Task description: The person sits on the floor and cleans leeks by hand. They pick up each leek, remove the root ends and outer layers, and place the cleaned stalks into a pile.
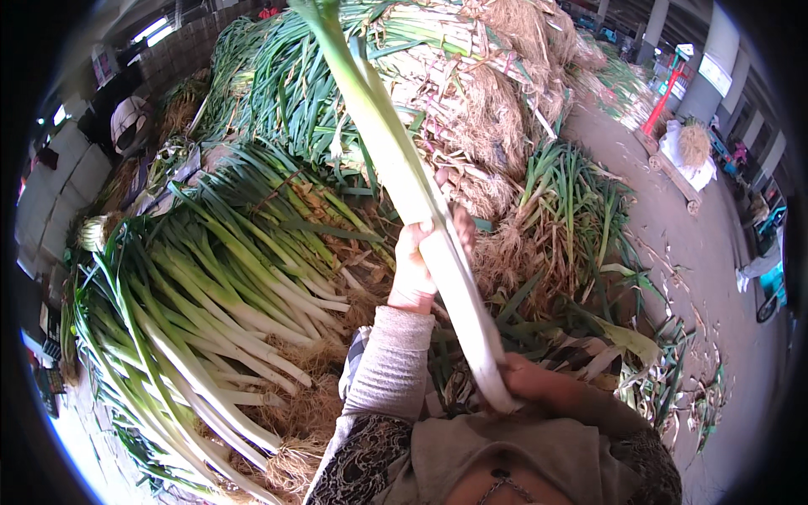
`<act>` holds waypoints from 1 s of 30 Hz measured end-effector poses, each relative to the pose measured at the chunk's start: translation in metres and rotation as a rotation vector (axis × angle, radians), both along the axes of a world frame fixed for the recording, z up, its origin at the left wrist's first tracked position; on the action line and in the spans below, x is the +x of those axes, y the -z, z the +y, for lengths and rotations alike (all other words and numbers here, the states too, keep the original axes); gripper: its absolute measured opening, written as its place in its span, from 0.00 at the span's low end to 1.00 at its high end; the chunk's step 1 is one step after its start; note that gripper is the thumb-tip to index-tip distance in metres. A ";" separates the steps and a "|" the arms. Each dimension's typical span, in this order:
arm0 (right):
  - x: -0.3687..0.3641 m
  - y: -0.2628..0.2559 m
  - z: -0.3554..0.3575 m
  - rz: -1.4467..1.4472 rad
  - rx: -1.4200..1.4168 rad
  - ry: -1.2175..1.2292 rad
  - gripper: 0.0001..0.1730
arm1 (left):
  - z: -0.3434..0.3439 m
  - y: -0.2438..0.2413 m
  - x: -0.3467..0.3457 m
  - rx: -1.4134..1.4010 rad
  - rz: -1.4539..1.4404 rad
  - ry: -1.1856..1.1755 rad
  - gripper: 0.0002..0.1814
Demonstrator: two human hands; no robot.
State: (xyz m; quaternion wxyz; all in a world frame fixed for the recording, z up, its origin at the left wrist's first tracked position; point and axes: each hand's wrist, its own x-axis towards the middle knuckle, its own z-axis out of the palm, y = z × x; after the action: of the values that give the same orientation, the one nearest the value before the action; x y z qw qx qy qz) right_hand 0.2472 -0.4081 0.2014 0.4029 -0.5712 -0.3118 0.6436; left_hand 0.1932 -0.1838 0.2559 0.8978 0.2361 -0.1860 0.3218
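My left hand [420, 259] is closed around the pale middle of a large green onion stalk [410, 183], which slants across the view from its green upper end at the top down towards my chest. Close to the stalk's white root end is my right hand [530, 379], partly shaded; its fingers are hard to make out, so its hold cannot be told. On the left lies a layer of green onions [214, 315], white shafts and stringy roots pointing towards me.
A tall heap of bundled green onions [454, 95] rises ahead. A smaller bundle [568, 208] and leaf scraps [669, 379] lie to the right. Beyond are a red-handled cart [669, 95] and a pillar [713, 69]. A person [129, 123] is bent over at the far left.
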 end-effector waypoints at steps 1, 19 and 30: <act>0.002 0.001 -0.005 -0.288 0.055 0.110 0.16 | 0.002 -0.002 0.002 0.065 0.125 -0.121 0.35; 0.067 -0.001 -0.004 -0.892 0.180 0.308 0.13 | 0.003 0.015 -0.027 -0.118 0.459 -0.262 0.24; 0.032 0.006 -0.058 0.293 0.045 0.132 0.27 | -0.004 0.030 -0.028 -0.048 0.162 0.021 0.32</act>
State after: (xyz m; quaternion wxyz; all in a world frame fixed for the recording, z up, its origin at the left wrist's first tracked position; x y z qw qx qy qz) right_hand 0.2794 -0.4666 0.1957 0.4982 -0.4815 -0.2257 0.6849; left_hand 0.1650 -0.1874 0.2259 0.9187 0.2379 -0.1077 0.2964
